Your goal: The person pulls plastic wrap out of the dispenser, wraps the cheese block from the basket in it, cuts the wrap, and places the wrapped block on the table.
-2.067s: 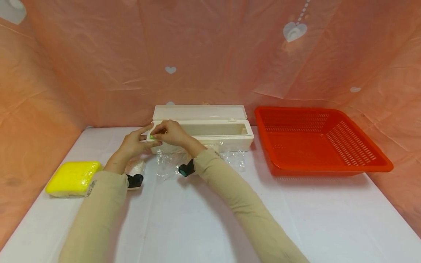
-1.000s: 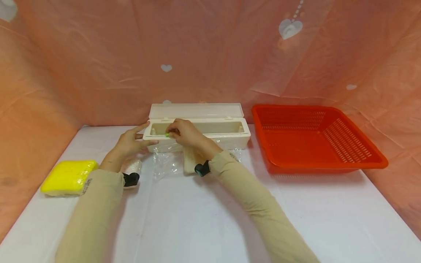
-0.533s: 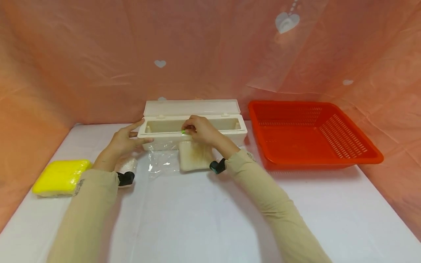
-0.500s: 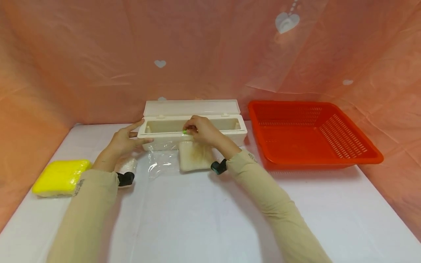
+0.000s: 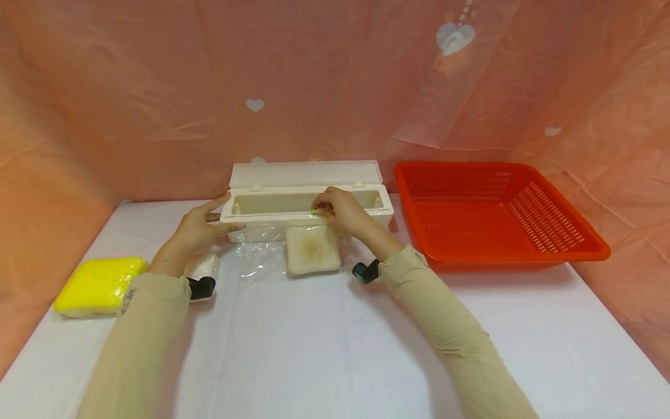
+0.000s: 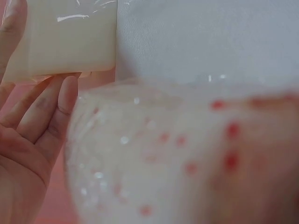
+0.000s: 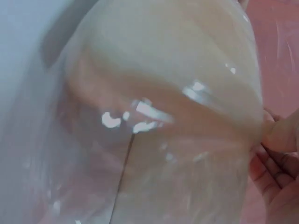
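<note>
A long white cling film dispenser (image 5: 262, 220) stands at the back of the table in the head view, its lid (image 5: 306, 173) raised. My left hand (image 5: 195, 228) holds its left end, thumb at the front and fingers spread round the side. With thumb and fingertips my right hand (image 5: 345, 214) pinches a small green slide cutter (image 5: 314, 212) on the dispenser's front top edge, right of the middle. Clear film (image 5: 256, 262) hangs from that edge onto the table. Against the dispenser's front, a bread slice (image 5: 312, 250) lies with film about it, closer in the right wrist view.
Under my left wrist lies a white wrapped pack (image 5: 203, 266), red-spotted in the left wrist view. A yellow-topped wrapped block (image 5: 102, 285) is at the table's left. The red slotted basket (image 5: 502, 256) stands right of the dispenser. A pink curtain (image 5: 335, 81) closes off the back.
My right hand has slid the green cutter rightward along the dispenser, from its left end to past the middle. The bread slice has come into view. My left hand keeps its hold.
</note>
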`<control>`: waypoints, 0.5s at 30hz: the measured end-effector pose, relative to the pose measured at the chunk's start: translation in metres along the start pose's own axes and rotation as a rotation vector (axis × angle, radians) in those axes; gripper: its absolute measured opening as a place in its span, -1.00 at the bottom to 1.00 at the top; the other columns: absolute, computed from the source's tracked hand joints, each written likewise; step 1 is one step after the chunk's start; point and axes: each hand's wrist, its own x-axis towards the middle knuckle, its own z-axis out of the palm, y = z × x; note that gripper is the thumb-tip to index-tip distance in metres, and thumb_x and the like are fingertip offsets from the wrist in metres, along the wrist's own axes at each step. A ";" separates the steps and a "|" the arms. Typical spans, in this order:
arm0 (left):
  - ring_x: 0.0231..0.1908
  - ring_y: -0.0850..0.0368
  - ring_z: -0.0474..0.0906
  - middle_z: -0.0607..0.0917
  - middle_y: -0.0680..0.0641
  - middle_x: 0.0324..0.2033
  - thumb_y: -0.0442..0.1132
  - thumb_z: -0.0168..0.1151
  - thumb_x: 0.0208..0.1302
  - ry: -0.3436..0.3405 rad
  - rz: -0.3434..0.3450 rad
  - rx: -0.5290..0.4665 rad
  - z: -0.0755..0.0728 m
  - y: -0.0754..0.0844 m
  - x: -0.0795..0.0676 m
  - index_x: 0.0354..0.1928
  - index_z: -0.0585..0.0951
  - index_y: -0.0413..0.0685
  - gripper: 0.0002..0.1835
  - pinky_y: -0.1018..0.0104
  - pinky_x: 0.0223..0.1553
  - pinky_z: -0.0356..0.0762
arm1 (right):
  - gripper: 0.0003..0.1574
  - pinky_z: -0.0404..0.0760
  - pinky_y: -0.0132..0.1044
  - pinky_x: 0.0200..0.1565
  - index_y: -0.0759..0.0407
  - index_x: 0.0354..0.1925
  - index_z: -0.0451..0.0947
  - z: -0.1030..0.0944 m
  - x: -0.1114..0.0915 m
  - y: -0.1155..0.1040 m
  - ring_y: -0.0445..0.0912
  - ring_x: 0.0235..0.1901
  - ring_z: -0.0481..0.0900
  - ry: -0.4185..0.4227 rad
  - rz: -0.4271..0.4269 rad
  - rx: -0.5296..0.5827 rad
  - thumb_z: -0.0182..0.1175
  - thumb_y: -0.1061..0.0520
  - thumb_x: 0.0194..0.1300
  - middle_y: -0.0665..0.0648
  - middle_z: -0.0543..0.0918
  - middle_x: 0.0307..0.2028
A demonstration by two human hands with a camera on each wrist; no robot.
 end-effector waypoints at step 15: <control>-0.39 0.15 0.68 0.33 -0.51 0.26 -0.03 0.38 0.17 -0.005 0.021 0.031 -0.001 -0.001 0.003 0.51 -0.12 0.16 0.04 0.45 -0.30 0.58 | -0.83 0.56 -0.14 -0.18 0.27 -0.32 0.65 -0.020 -0.027 0.018 0.09 -0.32 0.55 0.096 0.084 -0.087 0.14 0.41 0.17 0.24 0.58 -0.38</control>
